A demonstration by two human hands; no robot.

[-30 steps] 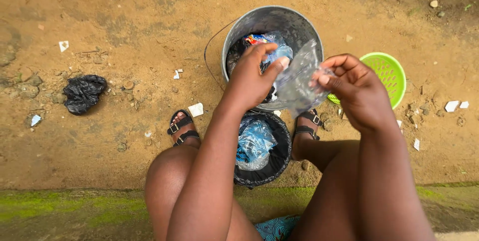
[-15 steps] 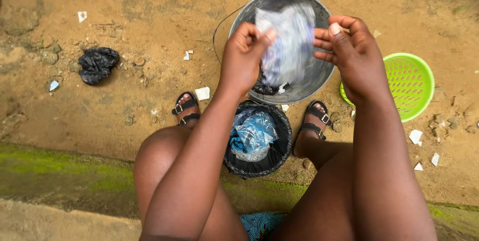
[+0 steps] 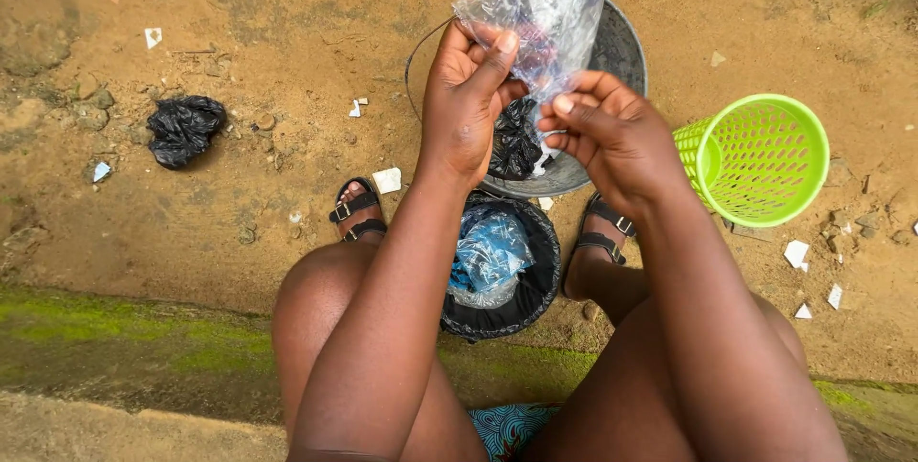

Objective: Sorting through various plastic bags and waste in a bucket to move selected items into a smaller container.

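Both hands, left hand (image 3: 469,108) and right hand (image 3: 607,132), pinch the clear plastic bag (image 3: 545,3); a slack pinch probably drops it toward the metal bucket (image 3: 626,46) at twelve o'clock.

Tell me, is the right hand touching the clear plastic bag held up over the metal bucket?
Touching. The head view shows the right hand pinching the lower end of the clear plastic bag, while the left hand grips its side.
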